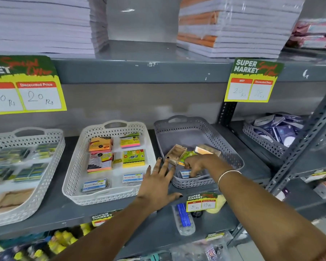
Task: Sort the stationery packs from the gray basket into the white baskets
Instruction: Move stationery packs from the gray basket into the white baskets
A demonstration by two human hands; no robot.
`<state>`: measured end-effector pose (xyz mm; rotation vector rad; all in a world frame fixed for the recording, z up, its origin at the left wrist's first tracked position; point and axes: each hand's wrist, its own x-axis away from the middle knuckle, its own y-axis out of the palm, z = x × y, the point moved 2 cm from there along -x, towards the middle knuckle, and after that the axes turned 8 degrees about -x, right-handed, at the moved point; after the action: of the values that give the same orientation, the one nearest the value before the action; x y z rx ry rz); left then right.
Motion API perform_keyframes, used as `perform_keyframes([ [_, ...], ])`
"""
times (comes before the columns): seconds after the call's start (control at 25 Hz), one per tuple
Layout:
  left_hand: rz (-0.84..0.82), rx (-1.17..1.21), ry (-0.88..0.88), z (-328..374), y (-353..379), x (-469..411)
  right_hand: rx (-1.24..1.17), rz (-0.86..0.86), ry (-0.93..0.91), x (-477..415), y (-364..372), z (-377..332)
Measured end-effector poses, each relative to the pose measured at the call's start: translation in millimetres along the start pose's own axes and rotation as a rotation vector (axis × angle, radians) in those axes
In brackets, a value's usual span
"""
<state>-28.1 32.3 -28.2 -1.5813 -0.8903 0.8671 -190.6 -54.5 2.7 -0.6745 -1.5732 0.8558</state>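
Observation:
The gray basket (181,129) stands on the shelf right of centre and holds a few packs: a tan box (175,153), a green-yellow pack (186,157) and an orange-white pack (203,150). My right hand (198,163) reaches into its front end, fingers curled down around a small clear pack with a blue-white label (183,174). My left hand (158,183) lies flat with fingers spread on the shelf, between the gray basket and the middle white basket (73,172). That white basket holds sticky-note packs (133,158) and labelled clear packs (94,185). A second white basket (36,194) sits at the left.
Another gray basket (262,140) of dark blue packs sits behind a slotted metal upright (305,140) at the right. Price tags hang on the shelf edges. Stacks of notebooks (233,31) fill the shelf above. Lower shelves hold more goods.

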Motion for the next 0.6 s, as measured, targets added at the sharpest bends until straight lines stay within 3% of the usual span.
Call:
perform_keyframes([
  [0.36,0.025,0.022,0.043,2,-4,-1,-0.162,0.096,-0.010,19,-22,4],
  [0.6,0.210,-0.072,-0.050,-72,-16,40,-0.134,0.316,-0.124,25,-76,-43],
])
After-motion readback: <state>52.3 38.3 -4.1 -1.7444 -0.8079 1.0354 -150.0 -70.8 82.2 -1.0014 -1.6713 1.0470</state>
